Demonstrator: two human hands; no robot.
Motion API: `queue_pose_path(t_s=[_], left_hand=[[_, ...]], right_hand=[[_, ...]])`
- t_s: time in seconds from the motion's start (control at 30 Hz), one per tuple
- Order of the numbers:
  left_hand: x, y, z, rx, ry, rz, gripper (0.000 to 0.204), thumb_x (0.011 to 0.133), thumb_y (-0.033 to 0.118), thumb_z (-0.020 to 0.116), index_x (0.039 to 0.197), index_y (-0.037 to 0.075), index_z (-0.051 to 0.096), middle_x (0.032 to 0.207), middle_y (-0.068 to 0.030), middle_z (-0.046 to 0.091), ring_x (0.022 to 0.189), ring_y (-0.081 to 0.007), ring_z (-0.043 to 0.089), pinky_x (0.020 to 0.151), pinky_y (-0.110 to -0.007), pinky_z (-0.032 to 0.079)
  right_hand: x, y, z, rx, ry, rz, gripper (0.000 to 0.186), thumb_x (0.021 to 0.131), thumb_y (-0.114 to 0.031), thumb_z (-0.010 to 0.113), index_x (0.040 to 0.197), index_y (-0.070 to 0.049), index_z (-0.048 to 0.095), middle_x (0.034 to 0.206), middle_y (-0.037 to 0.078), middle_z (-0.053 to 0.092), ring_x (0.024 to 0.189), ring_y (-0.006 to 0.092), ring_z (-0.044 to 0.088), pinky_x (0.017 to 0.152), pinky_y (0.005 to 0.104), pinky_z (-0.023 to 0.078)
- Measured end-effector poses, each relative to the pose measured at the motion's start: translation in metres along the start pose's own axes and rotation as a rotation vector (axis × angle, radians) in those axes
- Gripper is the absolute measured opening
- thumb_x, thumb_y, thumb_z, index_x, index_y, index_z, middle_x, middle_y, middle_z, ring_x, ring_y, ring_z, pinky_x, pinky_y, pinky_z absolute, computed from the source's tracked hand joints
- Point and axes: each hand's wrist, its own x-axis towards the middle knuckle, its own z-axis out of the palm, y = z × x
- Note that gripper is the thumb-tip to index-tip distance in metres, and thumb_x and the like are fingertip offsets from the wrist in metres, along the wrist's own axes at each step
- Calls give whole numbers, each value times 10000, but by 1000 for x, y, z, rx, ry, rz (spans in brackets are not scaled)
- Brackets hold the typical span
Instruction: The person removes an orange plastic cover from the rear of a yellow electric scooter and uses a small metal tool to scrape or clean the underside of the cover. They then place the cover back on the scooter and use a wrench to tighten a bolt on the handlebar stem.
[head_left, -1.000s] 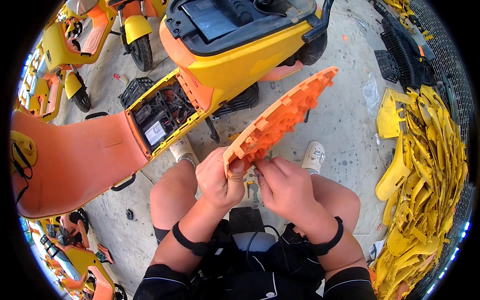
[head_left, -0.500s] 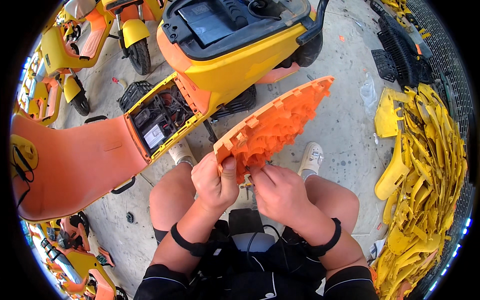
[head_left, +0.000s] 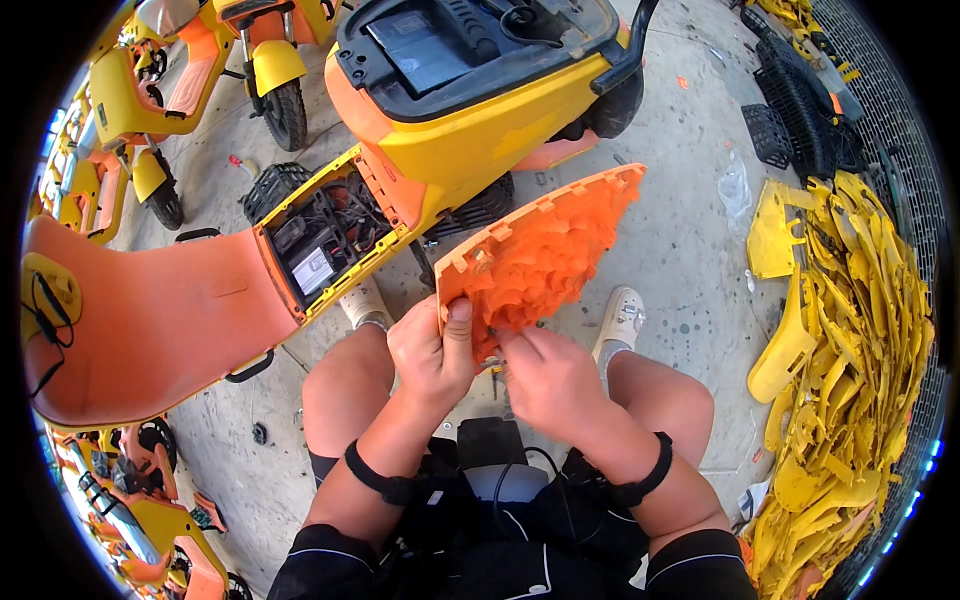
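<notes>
An orange plastic panel (head_left: pixel 560 255) is held up on edge over my knees, its ribbed, moulded inner side facing right. My left hand (head_left: pixel 432 348) is closed on its near left corner, thumb pressed on the inner side. My right hand (head_left: pixel 555 378) is pinched at the panel's lower near edge; its fingertips hide whatever they hold. Beyond the panel stands a yellow and orange scooter (head_left: pixel 470 150), with an open floor compartment (head_left: pixel 330 240) showing black wiring and a box with a white label.
A heap of yellow plastic panels (head_left: pixel 850 380) lies along the right side, with black baskets (head_left: pixel 800 105) beyond it. More scooters (head_left: pixel 150 90) stand at the far left and near left. A clear plastic bag (head_left: pixel 735 195) lies on the concrete floor (head_left: pixel 690 250).
The panel's far tip has swung slightly left and down, and its inner side has turned a little. Both hands keep nearly the same place and grip.
</notes>
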Motion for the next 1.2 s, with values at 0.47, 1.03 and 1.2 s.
queue_pose_path(t_s=[0.47,1.03,1.2], left_hand=[[0,1,-20,-263,-56,-100,465,1064,376,506,871,-29,632,861,-37,655,776,-95,562,685,-261,462],[0,-4,-12,-156,57,-112,358,1043,279,572,951,-54,670,699,-27,625,643,-67,518,566,-251,439],[-2,-5,-8,-159,107,-137,340,1042,265,575,947,-48,666,686,-24,613,627,-69,507,559,-258,440]], right_hand=[[3,6,-10,92,2,27,343,740,-4,666,1078,-35,619,887,132,614,758,335,643,657,413,526],[6,-7,-5,9,-88,30,337,699,14,632,1033,19,586,841,150,564,711,346,619,603,412,511],[6,-10,-1,-14,-43,27,352,698,10,633,1047,31,587,849,149,566,719,340,620,620,409,514]])
